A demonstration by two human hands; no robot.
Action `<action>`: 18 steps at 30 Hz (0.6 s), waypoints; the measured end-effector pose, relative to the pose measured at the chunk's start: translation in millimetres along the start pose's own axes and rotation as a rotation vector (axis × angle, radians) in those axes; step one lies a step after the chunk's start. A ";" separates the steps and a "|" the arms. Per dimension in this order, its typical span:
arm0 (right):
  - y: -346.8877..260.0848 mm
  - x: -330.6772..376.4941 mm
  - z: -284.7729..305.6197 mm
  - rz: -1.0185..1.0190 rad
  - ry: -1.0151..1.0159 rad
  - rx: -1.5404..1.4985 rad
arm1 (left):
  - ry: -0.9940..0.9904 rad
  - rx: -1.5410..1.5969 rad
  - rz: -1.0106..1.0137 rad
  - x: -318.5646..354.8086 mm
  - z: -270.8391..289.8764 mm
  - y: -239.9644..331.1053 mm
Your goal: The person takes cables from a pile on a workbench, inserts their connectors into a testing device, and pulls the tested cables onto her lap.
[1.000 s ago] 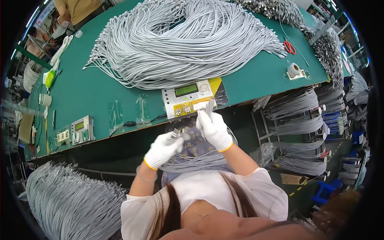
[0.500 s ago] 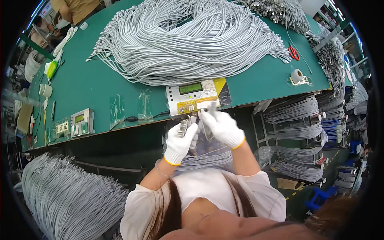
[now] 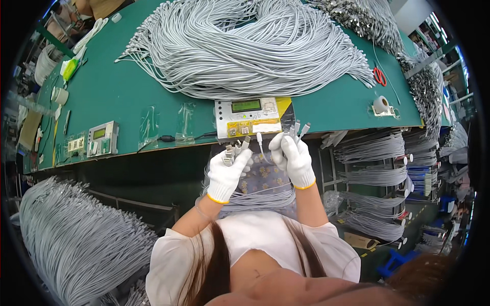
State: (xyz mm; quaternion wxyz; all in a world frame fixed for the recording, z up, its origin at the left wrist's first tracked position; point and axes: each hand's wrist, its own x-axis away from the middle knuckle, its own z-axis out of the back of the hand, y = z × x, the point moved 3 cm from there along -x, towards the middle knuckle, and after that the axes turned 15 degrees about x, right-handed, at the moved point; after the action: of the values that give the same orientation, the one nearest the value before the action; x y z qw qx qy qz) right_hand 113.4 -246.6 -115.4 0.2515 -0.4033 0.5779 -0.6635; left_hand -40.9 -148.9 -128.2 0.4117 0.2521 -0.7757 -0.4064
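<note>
My left hand [image 3: 224, 176], in a white glove with a yellow cuff, is closed round several USB cables, their metal plugs [image 3: 229, 153] standing above the fingers. One more USB plug [image 3: 246, 141] points up from its thumb side toward the tester. My right hand [image 3: 297, 162], gloved alike, grips several cable ends [image 3: 303, 130] that stick up past its fingertips. Between the hands a slim white plug [image 3: 259, 139] sits at the front edge of the grey cable tester [image 3: 248, 117]; its cable curves down toward my right hand. Grey cables [image 3: 255, 202] lie across my lap.
A large coil of grey cables [image 3: 255, 66] covers the green table [image 3: 132, 97] behind the tester. Red-handled scissors [image 3: 379, 76] and a white tape roll [image 3: 381, 104] lie right. A second tester [image 3: 103, 138] stands left. Cable bundles [image 3: 81, 245] hang lower left; racks [image 3: 372, 173] stand right.
My right hand has drawn back from the tester's front, turned upright and now shows cable ends above its fingers. My left hand has shifted slightly left. The slim white plug at the tester is now uncovered.
</note>
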 end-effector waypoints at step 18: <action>2.1 3.7 -0.4 0.027 -0.111 0.000 | -0.143 0.223 0.184 -6.9 -15.2 7.7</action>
State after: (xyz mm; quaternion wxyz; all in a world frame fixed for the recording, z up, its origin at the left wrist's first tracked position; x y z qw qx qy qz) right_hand 110.8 -249.8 -116.6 0.2923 -0.4317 0.5683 -0.6366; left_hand -24.8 -146.1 -119.7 0.3605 0.1945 -0.8631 -0.2952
